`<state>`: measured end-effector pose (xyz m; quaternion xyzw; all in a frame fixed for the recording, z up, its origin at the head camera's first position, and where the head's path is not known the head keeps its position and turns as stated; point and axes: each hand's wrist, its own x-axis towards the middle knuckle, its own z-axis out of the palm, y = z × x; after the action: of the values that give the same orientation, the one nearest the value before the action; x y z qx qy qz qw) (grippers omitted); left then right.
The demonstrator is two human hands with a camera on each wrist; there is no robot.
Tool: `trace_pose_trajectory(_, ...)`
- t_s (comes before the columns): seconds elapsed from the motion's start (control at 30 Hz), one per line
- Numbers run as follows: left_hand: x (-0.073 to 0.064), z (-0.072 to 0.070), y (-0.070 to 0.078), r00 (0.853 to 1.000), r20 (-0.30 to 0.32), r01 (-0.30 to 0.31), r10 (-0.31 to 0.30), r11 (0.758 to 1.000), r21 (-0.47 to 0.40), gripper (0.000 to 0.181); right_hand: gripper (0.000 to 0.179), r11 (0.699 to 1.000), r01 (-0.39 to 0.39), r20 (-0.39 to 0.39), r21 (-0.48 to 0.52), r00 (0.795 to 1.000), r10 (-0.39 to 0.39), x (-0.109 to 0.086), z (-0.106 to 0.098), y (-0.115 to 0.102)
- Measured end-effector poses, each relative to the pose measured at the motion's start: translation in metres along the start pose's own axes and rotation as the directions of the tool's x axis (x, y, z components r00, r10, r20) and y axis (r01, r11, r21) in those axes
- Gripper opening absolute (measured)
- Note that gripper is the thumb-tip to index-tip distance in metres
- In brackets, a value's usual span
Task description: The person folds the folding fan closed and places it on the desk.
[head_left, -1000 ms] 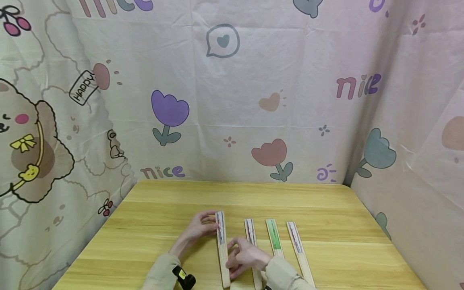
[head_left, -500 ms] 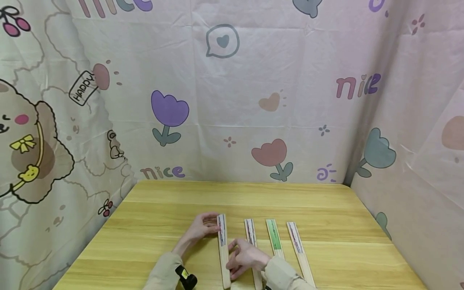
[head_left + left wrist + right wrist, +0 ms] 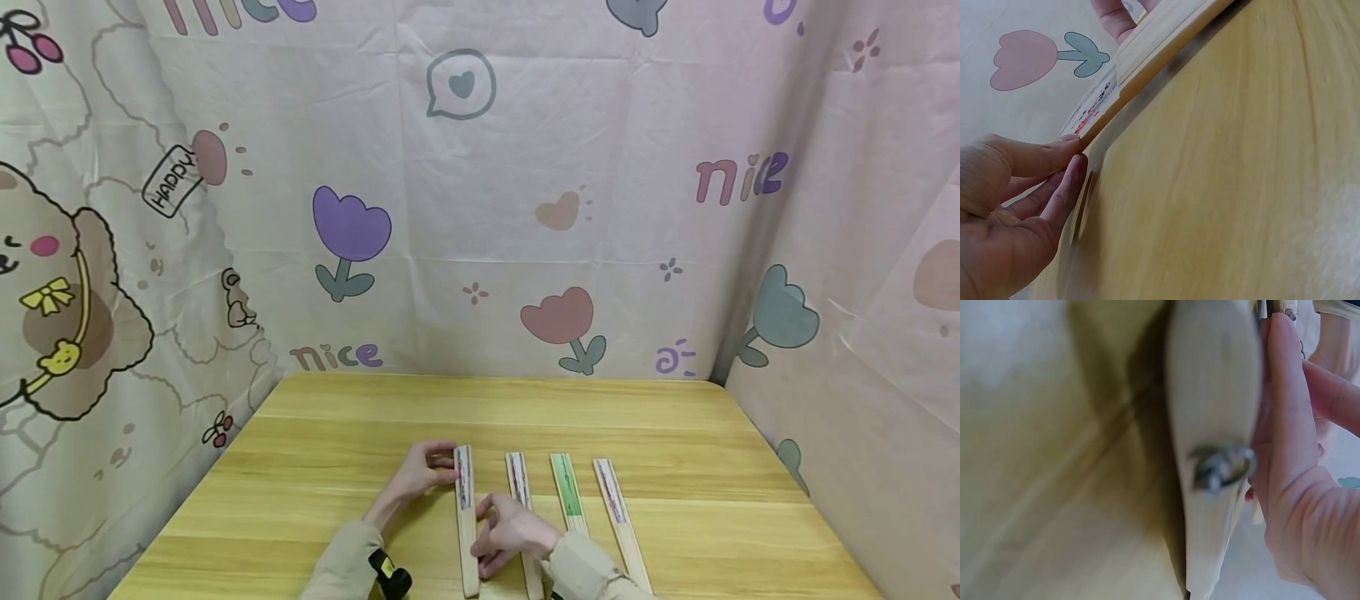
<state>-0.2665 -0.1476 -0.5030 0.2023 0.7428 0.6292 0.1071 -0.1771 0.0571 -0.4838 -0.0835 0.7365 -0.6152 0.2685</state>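
A folded hand fan [image 3: 467,533], pale wood with a patterned white strip near its far end, stands between my two hands. My left hand [image 3: 420,473] pinches its far, patterned end between thumb and fingers. In the left wrist view the fan [image 3: 1147,62] casts a shadow on the tabletop, and the left thumb and fingertips meet at its corner. Lower down on the right side, my right hand [image 3: 513,529] holds the near part with its fingertips. The right wrist view shows the right hand [image 3: 1297,437] beside another, blurred fan [image 3: 1216,394] with a metal rivet.
Three more folded fans lie in a row to the right: a white-patterned fan [image 3: 517,477] partly under the right hand, a green fan [image 3: 567,487] and another white-patterned fan [image 3: 618,508]. The wooden table [image 3: 360,408] meets a printed cloth [image 3: 480,167] behind.
The held fan's far end has shifted slightly right and toward me, with my left hand following. My right hand has barely moved, and the other fans stay in place.
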Motion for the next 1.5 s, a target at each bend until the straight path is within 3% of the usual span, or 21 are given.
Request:
trace_pose_trajectory(0.47, -0.001, 0.002, -0.001, 0.999, -0.052, 0.004, 0.002, 0.992, 0.124, 0.053, 0.042, 0.999, -0.013, -0.025, -0.033, 1.0, 0.013, 0.002, -0.001, -0.003)
trace_pose_trajectory(0.77, -0.006, 0.0, 0.002, 0.997, -0.067, 0.031, -0.024, 0.993, 0.11, 0.056, 0.044, 0.999, 0.006, -0.043, -0.037, 0.999, -0.007, -0.001, -0.008, -0.002)
trace_pose_trajectory(1.0, -0.011, -0.012, 0.006, 0.998, -0.058, 0.0, 0.009, 0.987, 0.159, 0.056, 0.056, 0.99, 0.129, -0.044, -0.062, 0.99, -0.132, -0.009, -0.035, -0.008)
trace_pose_trajectory(1.1, -0.013, -0.019, 0.009, 0.997, -0.079, -0.006, 0.019, 0.986, 0.169, 0.057, 0.062, 0.969, 0.215, -0.062, -0.119, 0.973, -0.223, -0.014, -0.056, -0.009)
trace_pose_trajectory(1.23, -0.015, -0.026, 0.014, 0.99, -0.141, -0.002, 0.027, 0.984, 0.18, 0.061, 0.063, 0.905, 0.295, -0.149, -0.306, 0.925, -0.351, -0.02, -0.09, -0.004)
trace_pose_trajectory(1.3, -0.016, -0.03, 0.017, 0.984, -0.173, -0.004, 0.035, 0.984, 0.176, 0.062, 0.062, 0.871, 0.287, -0.218, -0.399, 0.893, -0.394, -0.024, -0.107, -0.002)
trace_pose_trajectory(1.37, -0.016, -0.033, 0.02, 0.979, -0.198, -0.004, 0.04, 0.984, 0.176, 0.063, 0.062, 0.859, 0.254, -0.292, -0.445, 0.865, -0.407, -0.028, -0.122, -0.001)
trace_pose_trajectory(1.43, -0.017, -0.037, 0.023, 0.974, -0.22, -0.004, 0.051, 0.977, 0.212, 0.064, 0.066, 0.847, 0.204, -0.352, -0.49, 0.843, -0.407, -0.033, -0.137, 0.001)
trace_pose_trajectory(1.5, -0.018, -0.04, 0.025, 0.967, -0.248, 0.017, 0.058, 0.956, 0.291, 0.067, 0.072, 0.814, 0.142, -0.393, -0.563, 0.82, -0.415, -0.038, -0.151, 0.003)
